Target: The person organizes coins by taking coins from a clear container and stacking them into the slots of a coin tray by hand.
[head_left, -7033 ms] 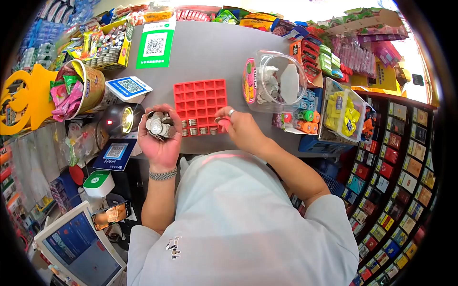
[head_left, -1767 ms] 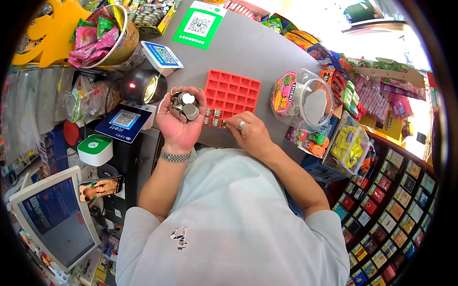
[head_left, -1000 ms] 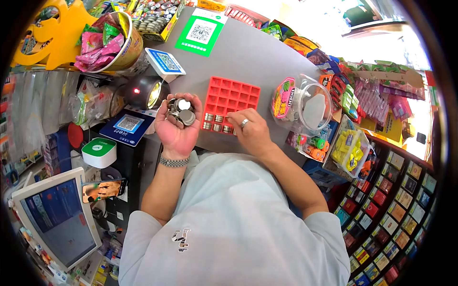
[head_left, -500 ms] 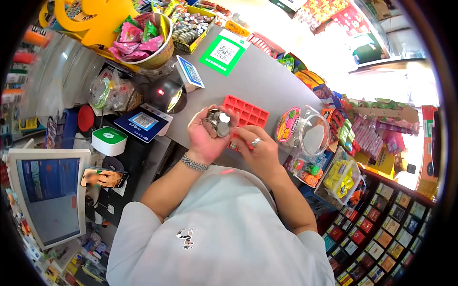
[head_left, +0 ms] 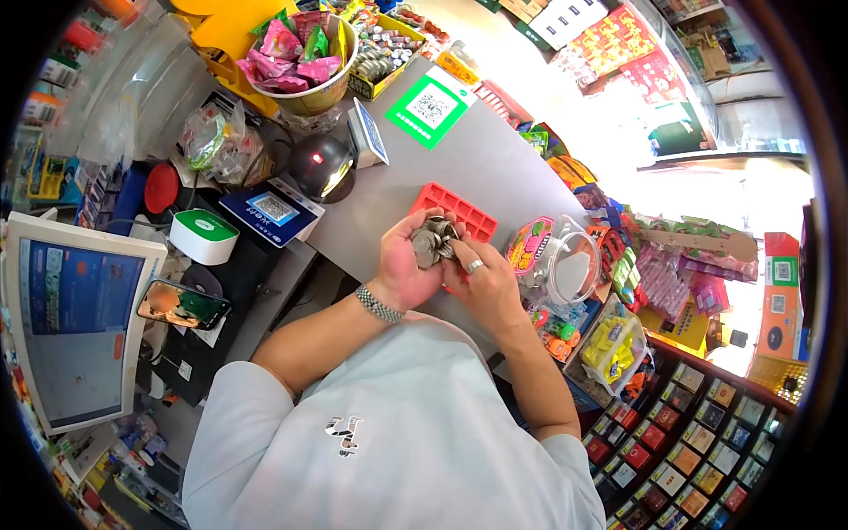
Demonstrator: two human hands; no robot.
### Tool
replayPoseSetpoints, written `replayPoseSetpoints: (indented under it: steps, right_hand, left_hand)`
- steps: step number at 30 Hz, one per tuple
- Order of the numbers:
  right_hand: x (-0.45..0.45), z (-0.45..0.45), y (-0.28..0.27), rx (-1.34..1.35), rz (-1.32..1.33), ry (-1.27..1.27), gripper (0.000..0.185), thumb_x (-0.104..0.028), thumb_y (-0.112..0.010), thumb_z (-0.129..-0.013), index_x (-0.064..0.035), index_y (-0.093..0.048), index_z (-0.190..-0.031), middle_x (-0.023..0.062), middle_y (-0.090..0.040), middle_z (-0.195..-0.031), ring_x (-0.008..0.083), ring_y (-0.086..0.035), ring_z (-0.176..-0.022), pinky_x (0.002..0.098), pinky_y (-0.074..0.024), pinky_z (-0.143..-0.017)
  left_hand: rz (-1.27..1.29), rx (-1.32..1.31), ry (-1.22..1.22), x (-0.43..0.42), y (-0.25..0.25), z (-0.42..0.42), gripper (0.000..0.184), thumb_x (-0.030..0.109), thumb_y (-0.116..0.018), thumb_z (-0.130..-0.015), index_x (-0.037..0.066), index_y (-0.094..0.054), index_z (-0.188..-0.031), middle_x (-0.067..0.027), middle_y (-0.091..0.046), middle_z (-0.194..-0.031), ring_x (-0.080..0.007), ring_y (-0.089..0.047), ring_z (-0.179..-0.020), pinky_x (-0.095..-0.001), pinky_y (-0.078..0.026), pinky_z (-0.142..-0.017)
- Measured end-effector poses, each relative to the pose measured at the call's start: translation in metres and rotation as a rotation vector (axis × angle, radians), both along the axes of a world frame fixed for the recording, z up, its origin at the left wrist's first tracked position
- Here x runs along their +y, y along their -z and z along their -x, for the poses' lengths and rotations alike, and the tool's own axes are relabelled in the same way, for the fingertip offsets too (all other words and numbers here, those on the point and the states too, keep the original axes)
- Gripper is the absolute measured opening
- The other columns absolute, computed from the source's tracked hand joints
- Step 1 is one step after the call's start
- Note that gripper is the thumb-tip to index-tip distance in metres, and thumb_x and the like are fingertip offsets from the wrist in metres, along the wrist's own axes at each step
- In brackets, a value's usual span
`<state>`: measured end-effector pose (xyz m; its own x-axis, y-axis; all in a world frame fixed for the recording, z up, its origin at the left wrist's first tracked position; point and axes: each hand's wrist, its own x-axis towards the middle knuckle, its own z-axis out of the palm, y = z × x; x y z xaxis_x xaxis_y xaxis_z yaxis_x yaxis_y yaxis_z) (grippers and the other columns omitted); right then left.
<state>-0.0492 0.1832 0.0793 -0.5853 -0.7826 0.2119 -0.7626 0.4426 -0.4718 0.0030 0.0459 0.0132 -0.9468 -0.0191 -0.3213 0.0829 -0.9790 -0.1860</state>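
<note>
My left hand (head_left: 403, 270), with a metal watch (head_left: 379, 304) at its wrist, is cupped palm up around a pile of silver coins (head_left: 429, 246). My right hand (head_left: 488, 284), wearing a ring, has its fingertips bent against the right side of that pile. How many coins the right fingers pinch is hidden. Just beyond both hands, a red compartmented coin tray (head_left: 478, 223) lies on the grey counter (head_left: 371, 208), its near part covered by them.
Right of the tray stands a clear plastic jar (head_left: 576, 267) with a pink label. A black scanner (head_left: 322, 168) and a green QR sign (head_left: 430, 108) sit on the counter. At left are a monitor (head_left: 79, 327) and a phone (head_left: 184, 303). Packaged sweets line the counter's right edge.
The view has shifted slightly. My right fingers have moved up from beside the tray's near part onto the coins in my left palm. The left hand still holds the coins.
</note>
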Motion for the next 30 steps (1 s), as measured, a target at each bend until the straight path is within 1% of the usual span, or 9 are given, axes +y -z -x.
replayPoseSetpoints:
  steps: [2, 6, 8, 9, 12, 13, 22, 26, 30]
  right_hand:
    - [0.002, -0.007, 0.006, -0.031, 0.239, 0.099, 0.027, -0.001, -0.077, -0.082, -0.0028, -0.072, -0.109, 0.0132, -0.073, -0.096, 0.0267, -0.073, -0.083, 0.0358, -0.0605, -0.071]
    - [0.015, -0.012, 0.012, -0.243, 0.326, 0.307, 0.025, 0.002, -0.076, -0.083, -0.0015, -0.072, -0.107, 0.0143, -0.073, -0.094, 0.0253, -0.073, -0.079, 0.0344, -0.0606, -0.067]
    - [0.019, -0.006, 0.026, -0.302, 0.164, 0.293, 0.022, 0.001, -0.076, -0.085, -0.0002, -0.072, -0.106, 0.0155, -0.073, -0.094, 0.0247, -0.073, -0.077, 0.0339, -0.0603, -0.069]
    - [0.024, -0.002, 0.036, -0.415, 0.035, 0.266, 0.02, -0.005, -0.075, -0.088, 0.0006, -0.071, -0.107, 0.0172, -0.073, -0.097, 0.0288, -0.074, -0.085, 0.0384, -0.0604, -0.076]
    - [0.02, 0.003, 0.061, -0.238, -0.162, 0.129, 0.019, -0.013, -0.071, -0.092, 0.0, -0.071, -0.106, 0.0179, -0.073, -0.097, 0.0326, -0.072, -0.092, 0.0441, -0.0581, -0.084]
    - [0.016, 0.004, 0.062, -0.296, -0.224, 0.113, 0.019, -0.016, -0.068, -0.094, -0.0009, -0.071, -0.105, 0.0172, -0.071, -0.096, 0.0356, -0.069, -0.099, 0.0481, -0.0552, -0.087]
    - [0.016, 0.013, 0.053, -0.231, -0.399, -0.107, 0.021, -0.018, -0.07, -0.094, -0.0019, -0.07, -0.107, 0.0141, -0.064, -0.092, 0.0335, -0.065, -0.094, 0.0452, -0.0545, -0.082]
    - [0.012, 0.009, 0.053, -0.173, -0.386, -0.047, 0.025, -0.019, -0.071, -0.093, -0.0023, -0.071, -0.111, 0.0135, -0.064, -0.091, 0.0334, -0.065, -0.095, 0.0453, -0.0542, -0.081]
    - [0.02, 0.008, 0.059, -0.261, -0.227, 0.023, 0.024, -0.016, -0.071, -0.093, -0.0017, -0.073, -0.112, 0.0129, -0.066, -0.089, 0.0337, -0.066, -0.093, 0.0458, -0.0543, -0.08]
  left_hand:
    - [-0.055, -0.052, -0.009, -0.001, -0.002, -0.002, 0.024, 0.022, -0.05, -0.104, 0.004, -0.065, -0.108, -0.0152, -0.069, -0.11, -0.0332, -0.065, -0.109, -0.0495, -0.051, -0.104]
    - [-0.165, -0.062, -0.024, -0.021, -0.004, -0.011, 0.022, 0.02, -0.052, -0.102, 0.003, -0.066, -0.104, -0.0154, -0.07, -0.108, -0.0324, -0.065, -0.109, -0.0489, -0.051, -0.105]
    - [-0.153, -0.068, -0.097, -0.036, 0.001, -0.018, 0.019, 0.018, -0.056, -0.101, 0.003, -0.067, -0.101, -0.015, -0.071, -0.107, -0.0315, -0.066, -0.109, -0.0487, -0.051, -0.106]
    - [-0.169, -0.06, -0.12, -0.043, 0.007, -0.022, 0.016, 0.017, -0.058, -0.101, 0.005, -0.069, -0.101, -0.0145, -0.071, -0.108, -0.0305, -0.066, -0.111, -0.0486, -0.05, -0.107]
    - [-0.073, -0.073, -0.164, -0.058, 0.005, -0.03, 0.016, 0.018, -0.059, -0.101, 0.006, -0.069, -0.102, -0.0139, -0.07, -0.109, -0.03, -0.066, -0.112, -0.0477, -0.049, -0.109]
    - [-0.053, -0.045, -0.162, -0.062, 0.009, -0.033, 0.016, 0.018, -0.059, -0.102, 0.007, -0.069, -0.104, -0.0135, -0.07, -0.112, -0.03, -0.065, -0.113, -0.0472, -0.048, -0.11]
    - [-0.104, -0.101, -0.197, -0.057, 0.009, -0.037, 0.018, 0.02, -0.055, -0.102, 0.005, -0.066, -0.104, -0.0136, -0.07, -0.11, -0.0332, -0.066, -0.11, -0.0496, -0.049, -0.11]
    - [-0.106, -0.11, -0.185, -0.053, 0.009, -0.034, 0.019, 0.02, -0.054, -0.103, 0.005, -0.066, -0.103, -0.0137, -0.07, -0.11, -0.0334, -0.066, -0.11, -0.0498, -0.049, -0.11]
    - [-0.094, -0.102, -0.173, -0.053, 0.008, -0.033, 0.019, 0.02, -0.054, -0.103, 0.005, -0.067, -0.103, -0.0136, -0.07, -0.11, -0.0332, -0.066, -0.11, -0.0496, -0.05, -0.11]
